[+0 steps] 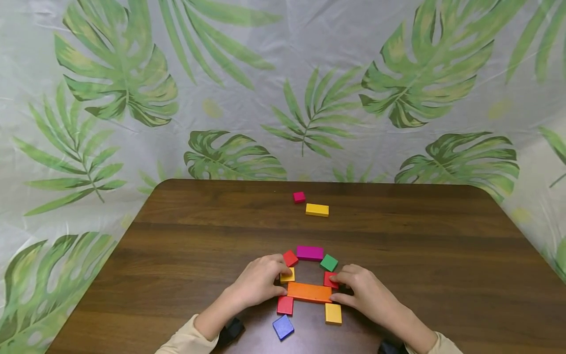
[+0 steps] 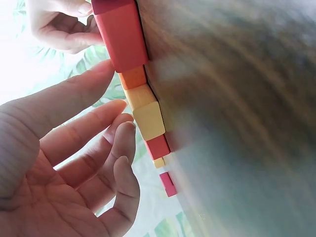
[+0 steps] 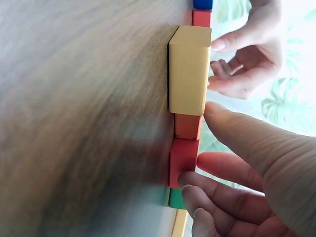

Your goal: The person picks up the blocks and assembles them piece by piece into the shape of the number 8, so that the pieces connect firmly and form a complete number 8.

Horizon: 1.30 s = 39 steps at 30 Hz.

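Note:
My left hand (image 1: 260, 279) touches a yellow block (image 1: 288, 276) with its fingertips, its thumb at the left end of a long orange block (image 1: 309, 292). On the other side, the fingertips of my right hand (image 1: 370, 296) rest on a red block (image 1: 329, 280), while the thumb tip sits at the orange block's right end. Beyond the hands, a red block (image 1: 290, 258), a magenta block (image 1: 310, 253) and a green block (image 1: 329, 262) curve round as an arch. Below the orange block lie a second red block (image 1: 285, 305) and a yellow-orange block (image 1: 333, 313).
A blue block (image 1: 283, 327) lies turned at an angle near the front of the brown wooden table (image 1: 199, 236). Farther back are a small pink block (image 1: 299, 197) and a yellow block (image 1: 317, 210). A leaf-patterned cloth (image 1: 327, 39) hangs behind the table.

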Each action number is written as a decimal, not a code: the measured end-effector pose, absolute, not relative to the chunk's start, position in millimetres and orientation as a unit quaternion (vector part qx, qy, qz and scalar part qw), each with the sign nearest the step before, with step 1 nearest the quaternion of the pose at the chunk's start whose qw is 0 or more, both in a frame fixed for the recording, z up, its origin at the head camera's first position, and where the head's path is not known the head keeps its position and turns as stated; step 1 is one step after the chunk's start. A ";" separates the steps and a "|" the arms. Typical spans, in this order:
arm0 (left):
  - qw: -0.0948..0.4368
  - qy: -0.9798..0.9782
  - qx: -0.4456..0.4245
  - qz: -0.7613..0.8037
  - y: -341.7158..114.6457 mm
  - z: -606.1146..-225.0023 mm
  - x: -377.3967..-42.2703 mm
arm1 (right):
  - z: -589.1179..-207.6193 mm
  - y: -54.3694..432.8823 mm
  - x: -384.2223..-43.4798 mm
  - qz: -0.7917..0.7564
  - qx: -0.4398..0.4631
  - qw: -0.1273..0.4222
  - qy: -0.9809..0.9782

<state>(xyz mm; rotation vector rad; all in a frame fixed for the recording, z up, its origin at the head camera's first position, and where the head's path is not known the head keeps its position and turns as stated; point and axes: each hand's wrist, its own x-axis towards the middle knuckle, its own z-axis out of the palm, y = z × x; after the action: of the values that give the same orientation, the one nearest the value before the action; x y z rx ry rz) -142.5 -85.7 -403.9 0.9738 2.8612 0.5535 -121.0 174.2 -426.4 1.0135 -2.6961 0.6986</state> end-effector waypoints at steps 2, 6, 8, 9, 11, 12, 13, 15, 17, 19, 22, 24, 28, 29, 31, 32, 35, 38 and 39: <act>0.031 0.930 0.319 0.178 -86.1 -403.5 -142.5 | -425.7 174.2 -121.9 0.234 0.340 0.081 -0.907; 0.032 0.930 0.319 0.178 -86.2 -403.1 -142.1 | -421.1 176.4 -124.2 0.249 0.320 0.045 -0.913; 0.035 0.931 0.318 0.177 -86.1 -403.0 -141.6 | -417.4 178.1 -125.9 0.260 0.311 0.035 -0.913; 0.035 0.931 0.318 0.175 -86.0 -403.1 -141.4 | -415.6 179.2 -127.1 0.265 0.307 0.035 -0.913; 0.035 0.932 0.318 0.172 -86.3 -403.3 -140.8 | -412.4 179.9 -131.0 0.272 0.303 0.042 -0.912; 0.034 0.932 0.318 0.171 -86.3 -403.3 -140.5 | -410.5 180.0 -133.7 0.272 0.303 0.048 -0.912; 0.032 0.932 0.319 0.170 -86.3 -403.4 -140.2 | -408.7 179.6 -137.0 0.271 0.303 0.053 -0.912; 0.029 0.932 0.321 0.168 -86.0 -404.1 -139.9 | -405.1 177.8 -145.9 0.267 0.298 0.056 -0.915; 0.027 0.932 0.321 0.167 -85.8 -404.7 -139.6 | -400.8 174.1 -156.8 0.256 0.292 0.054 -0.920; 0.026 0.933 0.320 0.165 -85.6 -405.1 -139.3 | -396.9 169.7 -170.0 0.246 0.291 0.054 -0.923; 0.023 0.933 0.322 0.159 -85.4 -405.1 -139.8 | -391.7 162.5 -191.8 0.227 0.286 0.055 -0.929; 0.019 0.933 0.324 0.156 -85.1 -404.9 -140.8 | -389.9 157.9 -205.9 0.218 0.284 0.055 -0.932; 0.014 0.932 0.327 0.154 -84.8 -404.4 -142.8 | -390.2 148.9 -230.2 0.210 0.283 0.054 -0.934; 0.014 0.932 0.327 0.154 -84.9 -404.5 -142.8 | -391.6 146.6 -235.7 0.210 0.281 0.055 -0.935; 0.013 0.932 0.327 0.155 -85.3 -404.7 -142.6 | -394.2 142.1 -245.9 0.217 0.279 0.058 -0.934; 0.013 0.932 0.326 0.156 -85.4 -404.8 -142.3 | -395.8 140.0 -251.1 0.221 0.276 0.062 -0.933; 0.013 0.933 0.324 0.157 -85.6 -404.7 -141.2 | -400.1 134.4 -266.4 0.231 0.263 0.077 -0.933; 0.015 0.934 0.322 0.158 -85.4 -404.6 -140.3 | -403.0 130.1 -280.2 0.239 0.251 0.092 -0.933; 0.016 0.934 0.321 0.157 -85.4 -404.6 -139.9 | -403.6 128.7 -284.4 0.242 0.246 0.094 -0.934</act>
<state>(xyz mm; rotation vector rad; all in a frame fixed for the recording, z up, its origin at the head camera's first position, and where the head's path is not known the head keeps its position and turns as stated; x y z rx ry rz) -139.9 -85.4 -404.6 0.9983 2.9051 0.4887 -284.4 128.7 -403.6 0.7285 -2.7716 0.7170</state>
